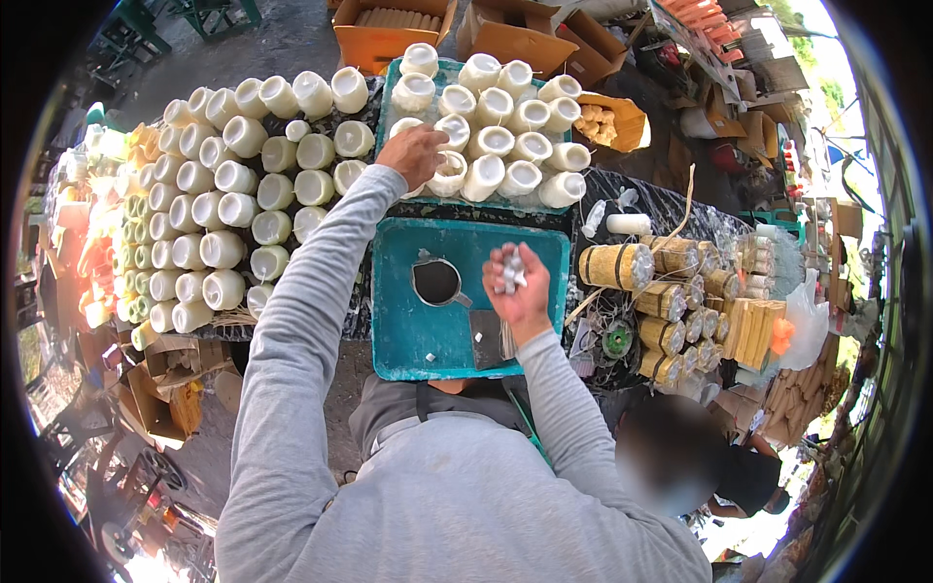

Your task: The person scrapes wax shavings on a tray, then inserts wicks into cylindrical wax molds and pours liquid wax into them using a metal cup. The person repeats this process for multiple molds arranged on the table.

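My left hand (413, 156) reaches over the near left of a far tray (391, 95) filled with white wax pillar candles (495, 142). Its fingers are drawn together at the top of one candle; what they pinch, if anything, is hidden. Palm up, my right hand (525, 303) cups several small white pieces (510, 275) above the right side of the near teal tray (408, 345). In that tray stand a metal jug (436, 282) and a dark square plate (486, 342), with thin sticks (508, 342) beside it. Small white bits lie there too.
Rows of white candles (235, 178) cover the table at left. Bamboo-like bundles (615, 267) and a white roll (629, 224) lie at right. Cardboard boxes (394, 34) stand beyond the far tray, near a bag of pale lumps (596, 124). Another person (748, 476) is at lower right.
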A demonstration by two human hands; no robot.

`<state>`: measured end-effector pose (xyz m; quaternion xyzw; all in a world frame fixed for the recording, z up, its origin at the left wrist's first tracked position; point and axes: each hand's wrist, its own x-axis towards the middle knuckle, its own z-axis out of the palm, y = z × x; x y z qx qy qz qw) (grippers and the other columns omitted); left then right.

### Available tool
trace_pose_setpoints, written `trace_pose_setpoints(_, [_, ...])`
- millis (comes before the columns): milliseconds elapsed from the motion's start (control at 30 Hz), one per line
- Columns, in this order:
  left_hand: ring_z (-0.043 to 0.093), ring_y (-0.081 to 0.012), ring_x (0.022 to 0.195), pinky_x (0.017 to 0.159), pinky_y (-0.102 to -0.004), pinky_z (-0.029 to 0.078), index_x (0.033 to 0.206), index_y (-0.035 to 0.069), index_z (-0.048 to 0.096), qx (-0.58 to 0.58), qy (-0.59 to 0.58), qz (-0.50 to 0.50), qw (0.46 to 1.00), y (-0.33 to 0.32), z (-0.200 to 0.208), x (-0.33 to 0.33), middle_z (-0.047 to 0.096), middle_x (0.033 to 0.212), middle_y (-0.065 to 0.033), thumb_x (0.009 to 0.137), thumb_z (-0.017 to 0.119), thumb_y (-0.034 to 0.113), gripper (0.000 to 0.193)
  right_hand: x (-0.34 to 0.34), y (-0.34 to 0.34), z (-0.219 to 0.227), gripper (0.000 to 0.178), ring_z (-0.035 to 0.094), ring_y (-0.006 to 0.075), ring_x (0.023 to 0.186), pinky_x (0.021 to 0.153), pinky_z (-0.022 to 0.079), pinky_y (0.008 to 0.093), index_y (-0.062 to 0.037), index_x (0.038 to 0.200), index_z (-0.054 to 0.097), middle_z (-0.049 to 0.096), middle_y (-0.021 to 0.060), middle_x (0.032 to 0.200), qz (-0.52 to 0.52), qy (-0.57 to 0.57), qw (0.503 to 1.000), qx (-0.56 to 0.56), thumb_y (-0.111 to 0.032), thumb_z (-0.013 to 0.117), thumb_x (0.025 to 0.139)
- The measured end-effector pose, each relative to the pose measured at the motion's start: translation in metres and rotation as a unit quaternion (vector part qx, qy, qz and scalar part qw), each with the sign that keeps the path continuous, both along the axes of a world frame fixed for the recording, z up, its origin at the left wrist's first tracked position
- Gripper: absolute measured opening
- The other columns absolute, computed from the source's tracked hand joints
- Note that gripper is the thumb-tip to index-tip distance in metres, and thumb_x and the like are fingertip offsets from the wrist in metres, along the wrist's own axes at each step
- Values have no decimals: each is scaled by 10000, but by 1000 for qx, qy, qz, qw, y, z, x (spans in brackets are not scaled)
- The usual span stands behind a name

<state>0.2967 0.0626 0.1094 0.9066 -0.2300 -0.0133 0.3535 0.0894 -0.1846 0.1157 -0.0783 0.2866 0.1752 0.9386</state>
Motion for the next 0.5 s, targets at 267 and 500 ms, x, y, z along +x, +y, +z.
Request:
trace_pose_setpoints(267, [752, -337, 871, 824, -411, 586, 1032, 4, 764, -77, 99, -46, 991, -10, -19, 25, 773, 931, -185, 896, 706, 109, 181, 157, 54, -5, 275, 612, 226, 784, 661, 523, 366, -53, 1009, 647, 650, 100, 886, -88, -166, 970, -155, -318, 585, 1044])
trace_pose_setpoints(500, [762, -295, 900, 861, -394, 580, 1207, 20, 692, -95, 163, -36, 981, -6, -7, 26, 788, 983, -170, 907, 696, 71, 304, 188, 77, -36, 278, 670, 245, 810, 788, 581, 408, -30, 1024, 648, 681, 101, 878, -135, -102, 942, -291, -294, 566, 1041])
